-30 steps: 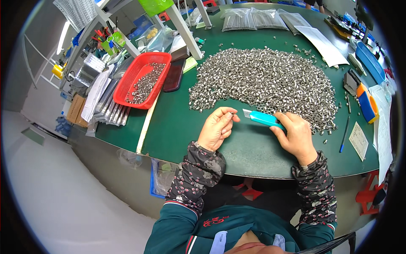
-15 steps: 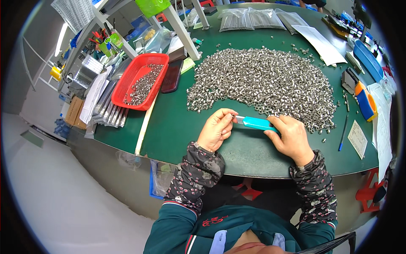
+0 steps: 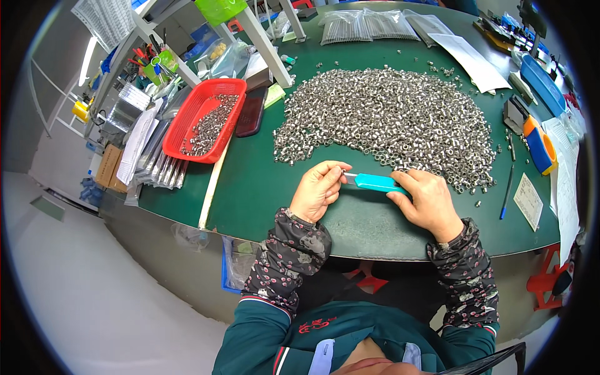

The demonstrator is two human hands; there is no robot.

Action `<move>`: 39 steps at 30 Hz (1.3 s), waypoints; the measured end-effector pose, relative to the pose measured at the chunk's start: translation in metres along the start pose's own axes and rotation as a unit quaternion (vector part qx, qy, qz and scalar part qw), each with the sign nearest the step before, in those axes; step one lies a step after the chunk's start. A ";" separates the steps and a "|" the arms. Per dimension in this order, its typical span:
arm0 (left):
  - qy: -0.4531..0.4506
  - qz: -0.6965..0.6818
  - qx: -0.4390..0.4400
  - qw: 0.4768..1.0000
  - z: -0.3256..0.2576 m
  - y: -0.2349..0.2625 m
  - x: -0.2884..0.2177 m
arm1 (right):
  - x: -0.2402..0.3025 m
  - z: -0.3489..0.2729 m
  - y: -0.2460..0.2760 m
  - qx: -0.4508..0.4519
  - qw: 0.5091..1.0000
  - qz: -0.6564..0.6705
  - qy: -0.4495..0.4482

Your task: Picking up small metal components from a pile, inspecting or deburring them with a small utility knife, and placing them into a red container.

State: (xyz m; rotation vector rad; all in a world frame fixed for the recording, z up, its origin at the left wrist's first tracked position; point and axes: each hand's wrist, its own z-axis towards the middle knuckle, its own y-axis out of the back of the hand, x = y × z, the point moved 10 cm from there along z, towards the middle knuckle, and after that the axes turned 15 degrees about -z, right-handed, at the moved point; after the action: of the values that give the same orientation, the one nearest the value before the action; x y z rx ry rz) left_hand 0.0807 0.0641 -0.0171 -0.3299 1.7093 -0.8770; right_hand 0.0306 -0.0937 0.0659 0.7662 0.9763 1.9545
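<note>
Red plastic forms the basket (image 3: 199, 107) at the left of the desk (image 3: 375, 234), with small metal rings (image 3: 212, 130) loose inside; a dark, flat slab (image 3: 251, 112) lies just beside it. Next comes the left hand (image 3: 317, 190), its fingers (image 3: 330, 181) pinched at the tips around a small metal piece (image 3: 343, 170), mostly hidden by them. Directly right of those tips is the blade (image 3: 350, 179) of a turquoise knife (image 3: 377, 183), whose long axis runs nearly side to side, blade end leftward. That end is nearer the left hand; whether blade and piece touch, I cannot tell. Behind the knife, a broad heap of metal rings (image 3: 390, 119) spreads over the desk. The right hand (image 3: 430, 203) grips the knife's right end, thumb and fingers closed about its body. Farther right lie a blue pen (image 3: 504, 209), a pale card (image 3: 529, 201) and an orange-and-blue tool (image 3: 542, 150).
</note>
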 end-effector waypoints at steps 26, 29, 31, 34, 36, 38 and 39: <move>-0.006 -0.017 -0.018 1.000 0.000 0.000 -0.002 | 0.000 0.001 0.004 -0.019 1.000 -0.004 -0.003; -0.001 0.000 -0.012 1.000 0.000 0.004 0.001 | 0.001 0.001 0.002 -0.014 1.000 0.000 0.000; 0.002 -0.012 -0.016 1.000 0.000 0.001 0.000 | 0.001 0.001 0.001 -0.013 1.000 0.002 0.001; 0.005 -0.026 -0.016 1.000 0.000 0.000 0.001 | -0.002 0.000 -0.001 -0.003 1.000 0.002 -0.010; 0.004 -0.027 -0.013 1.000 0.000 0.001 0.001 | -0.002 0.000 -0.002 -0.002 1.000 0.004 -0.012; 0.006 -0.040 -0.003 0.999 0.000 0.002 0.002 | -0.002 0.000 -0.002 -0.001 1.000 0.007 -0.013; 0.006 -0.040 -0.004 0.999 0.000 0.003 0.002 | -0.002 0.000 -0.003 0.007 1.000 0.011 -0.016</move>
State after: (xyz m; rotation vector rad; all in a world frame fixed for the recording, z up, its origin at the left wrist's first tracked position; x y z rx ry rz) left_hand 0.0806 0.0647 -0.0207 -0.4004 1.7213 -0.9328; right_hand 0.0328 -0.0942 0.0635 0.8160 0.9666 1.9508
